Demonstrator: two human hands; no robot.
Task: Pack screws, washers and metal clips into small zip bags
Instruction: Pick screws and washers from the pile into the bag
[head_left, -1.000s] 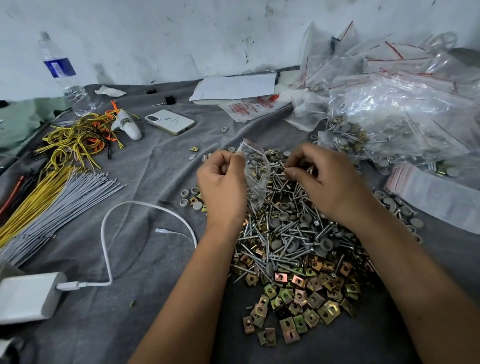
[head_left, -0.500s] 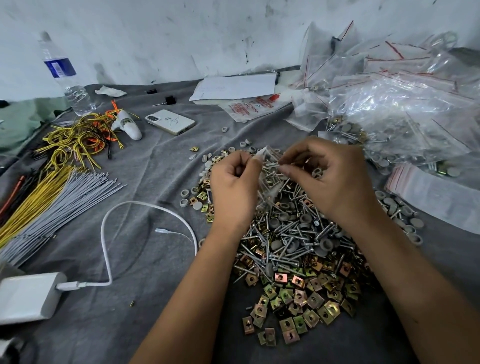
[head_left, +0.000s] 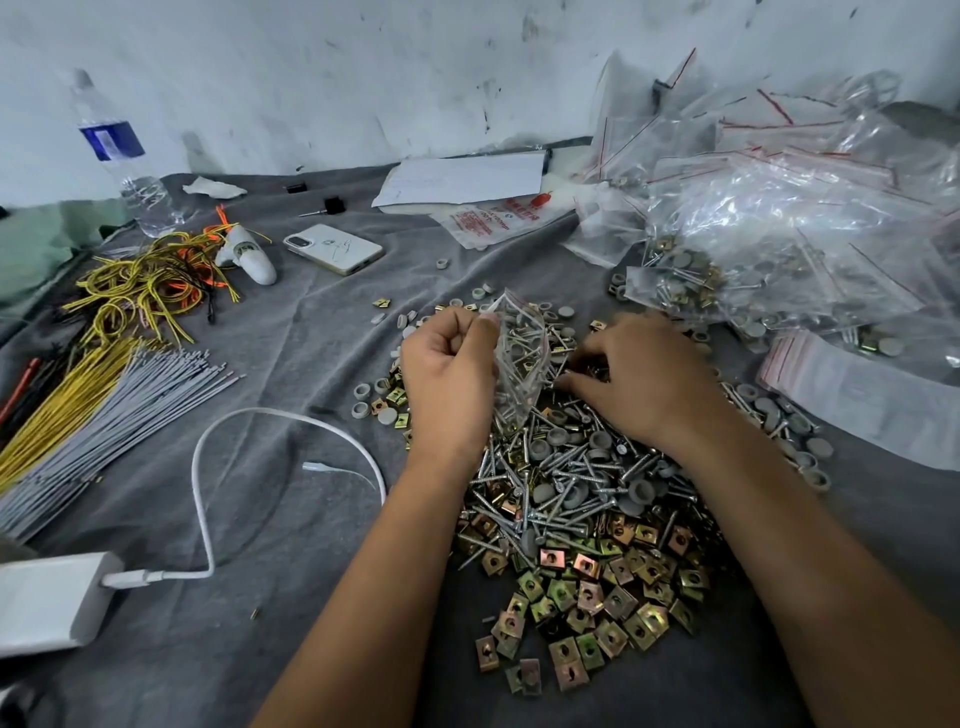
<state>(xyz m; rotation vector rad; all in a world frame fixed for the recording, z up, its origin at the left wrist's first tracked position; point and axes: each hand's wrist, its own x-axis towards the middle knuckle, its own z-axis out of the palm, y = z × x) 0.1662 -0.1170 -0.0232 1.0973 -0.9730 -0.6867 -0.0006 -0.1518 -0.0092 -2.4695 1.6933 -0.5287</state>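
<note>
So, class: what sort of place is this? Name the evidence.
Probably an informal packing workstation, perhaps home piecework: a heap of screws on a grey cloth, filled zip bags piled against a scuffed wall.

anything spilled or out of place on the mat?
Mostly no. A few grey washers and a lone metal clip lie scattered left of the main pile. The left hand holds the small zip bag upright, its screws contained.

Scuffed white wall (head_left: 363, 78) behind grey cloth-covered surface (head_left: 291, 364).
</note>
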